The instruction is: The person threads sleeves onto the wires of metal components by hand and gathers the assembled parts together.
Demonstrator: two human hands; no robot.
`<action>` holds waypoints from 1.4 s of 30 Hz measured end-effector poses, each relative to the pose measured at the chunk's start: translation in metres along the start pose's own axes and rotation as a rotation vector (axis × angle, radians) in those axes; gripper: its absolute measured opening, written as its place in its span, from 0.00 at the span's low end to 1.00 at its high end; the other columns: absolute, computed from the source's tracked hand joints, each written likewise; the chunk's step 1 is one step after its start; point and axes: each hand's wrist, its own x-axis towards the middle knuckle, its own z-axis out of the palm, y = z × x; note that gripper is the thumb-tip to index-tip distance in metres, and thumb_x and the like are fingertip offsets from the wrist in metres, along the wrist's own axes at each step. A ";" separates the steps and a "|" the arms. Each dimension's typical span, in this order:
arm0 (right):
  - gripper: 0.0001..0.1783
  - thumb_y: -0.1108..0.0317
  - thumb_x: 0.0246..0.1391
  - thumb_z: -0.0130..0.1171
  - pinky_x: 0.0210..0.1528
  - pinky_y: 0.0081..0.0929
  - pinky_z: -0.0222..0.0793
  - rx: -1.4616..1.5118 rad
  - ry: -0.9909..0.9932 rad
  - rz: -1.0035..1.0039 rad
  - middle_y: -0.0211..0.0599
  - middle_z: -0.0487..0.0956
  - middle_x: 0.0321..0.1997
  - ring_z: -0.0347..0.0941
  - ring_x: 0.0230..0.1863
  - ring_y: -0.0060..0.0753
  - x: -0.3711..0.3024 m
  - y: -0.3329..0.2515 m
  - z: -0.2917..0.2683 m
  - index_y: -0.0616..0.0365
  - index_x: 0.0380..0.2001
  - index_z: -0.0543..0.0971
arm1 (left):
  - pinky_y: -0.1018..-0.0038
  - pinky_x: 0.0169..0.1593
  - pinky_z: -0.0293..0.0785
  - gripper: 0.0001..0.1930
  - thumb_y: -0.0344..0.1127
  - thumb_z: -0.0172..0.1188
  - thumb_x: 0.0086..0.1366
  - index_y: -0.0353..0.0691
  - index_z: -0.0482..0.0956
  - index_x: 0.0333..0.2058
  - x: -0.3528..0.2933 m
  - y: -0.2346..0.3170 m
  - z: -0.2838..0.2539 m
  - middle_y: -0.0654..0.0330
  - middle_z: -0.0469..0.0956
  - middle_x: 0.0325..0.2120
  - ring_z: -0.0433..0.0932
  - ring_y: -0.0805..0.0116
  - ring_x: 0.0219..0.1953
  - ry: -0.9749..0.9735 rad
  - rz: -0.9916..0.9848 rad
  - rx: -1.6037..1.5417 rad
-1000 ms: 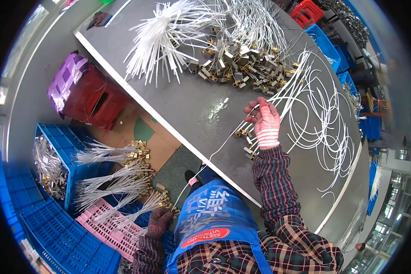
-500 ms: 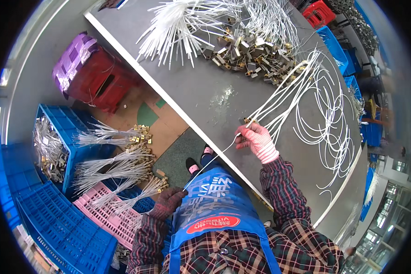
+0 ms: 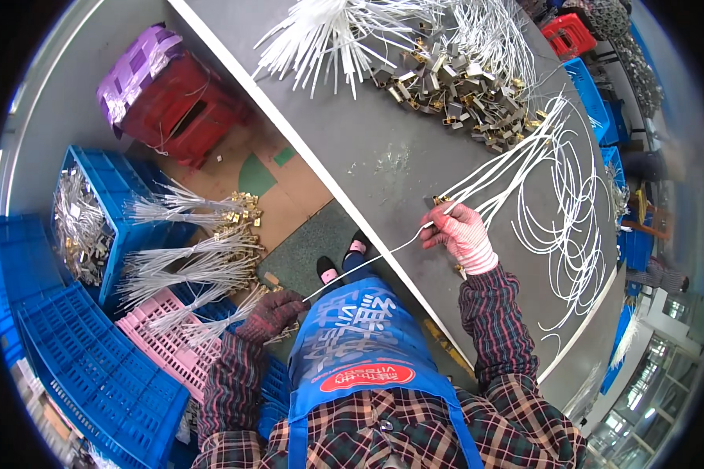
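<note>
A thin white cord (image 3: 367,264) runs taut across the table edge between my two hands. Its lower end is pinched in my left hand (image 3: 274,314), which wears a dark red glove and is closed near the blue apron. Over the table, my right hand (image 3: 463,237), in a red-and-white striped glove, is closed on the cord's other part. Long white cords (image 3: 516,168) fan out from beside it toward the far right. A small brass-coloured metal piece (image 3: 439,200) shows by its fingertips; whether the fingers grip it I cannot tell.
Metal box-shaped pieces (image 3: 465,90) with white cords are heaped on the grey table (image 3: 328,141), beside a sheaf of white strands (image 3: 320,39). At left stand a red stool (image 3: 172,109), blue crates (image 3: 94,359) and a pink crate (image 3: 168,336) bearing tied cord bundles (image 3: 184,262).
My left hand has moved left and slightly up, and my right hand a little right. The cord between them is drawn straighter. The whole view has shifted slightly.
</note>
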 end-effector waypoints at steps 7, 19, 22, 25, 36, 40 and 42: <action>0.12 0.67 0.53 0.58 0.31 0.33 0.77 0.029 -0.054 0.063 0.46 0.77 0.33 0.77 0.31 0.37 -0.001 0.003 -0.010 0.67 0.35 0.73 | 0.78 0.28 0.63 0.12 0.40 0.55 0.62 0.37 0.79 0.33 0.009 0.002 -0.013 0.66 0.72 0.20 0.68 0.78 0.24 -0.023 -0.044 0.066; 0.10 0.70 0.48 0.62 0.34 0.36 0.77 -0.030 -0.092 -0.036 0.45 0.75 0.31 0.75 0.32 0.39 -0.007 0.011 0.003 0.64 0.30 0.73 | 0.79 0.25 0.62 0.12 0.41 0.56 0.61 0.38 0.78 0.34 0.027 -0.005 -0.015 0.66 0.71 0.19 0.68 0.77 0.22 -0.204 -0.057 -0.012; 0.08 0.72 0.48 0.61 0.33 0.34 0.76 -0.034 -0.116 -0.063 0.43 0.74 0.29 0.75 0.31 0.38 -0.008 0.008 0.005 0.63 0.29 0.73 | 0.81 0.21 0.57 0.08 0.37 0.57 0.60 0.39 0.79 0.34 0.027 -0.009 -0.006 0.67 0.71 0.19 0.65 0.80 0.19 -0.215 -0.099 -0.098; 0.07 0.74 0.48 0.61 0.32 0.32 0.75 -0.055 -0.144 -0.101 0.43 0.74 0.28 0.75 0.30 0.37 -0.010 0.006 0.006 0.62 0.29 0.72 | 0.81 0.20 0.57 0.08 0.36 0.57 0.60 0.39 0.79 0.34 0.020 0.015 0.005 0.67 0.70 0.18 0.64 0.80 0.18 -0.236 -0.186 -0.114; 0.07 0.79 0.49 0.58 0.31 0.27 0.76 -0.090 -0.004 -0.133 0.40 0.76 0.26 0.75 0.27 0.29 -0.012 0.015 0.000 0.65 0.32 0.71 | 0.80 0.20 0.57 0.11 0.41 0.59 0.60 0.42 0.80 0.37 0.018 -0.001 0.032 0.67 0.69 0.16 0.63 0.79 0.17 -0.238 -0.119 -0.152; 0.07 0.78 0.49 0.58 0.32 0.27 0.77 -0.161 -0.005 -0.066 0.39 0.76 0.26 0.75 0.26 0.28 -0.015 0.010 -0.004 0.65 0.32 0.71 | 0.79 0.24 0.63 0.11 0.40 0.58 0.61 0.39 0.79 0.37 0.017 -0.005 0.033 0.67 0.71 0.18 0.66 0.78 0.20 -0.077 -0.042 -0.044; 0.07 0.77 0.49 0.58 0.31 0.25 0.76 -0.144 0.020 -0.052 0.37 0.76 0.25 0.75 0.26 0.27 -0.017 0.007 -0.004 0.64 0.32 0.71 | 0.78 0.26 0.65 0.12 0.39 0.57 0.61 0.38 0.79 0.38 0.014 -0.001 0.033 0.66 0.72 0.19 0.67 0.78 0.21 0.013 0.067 0.062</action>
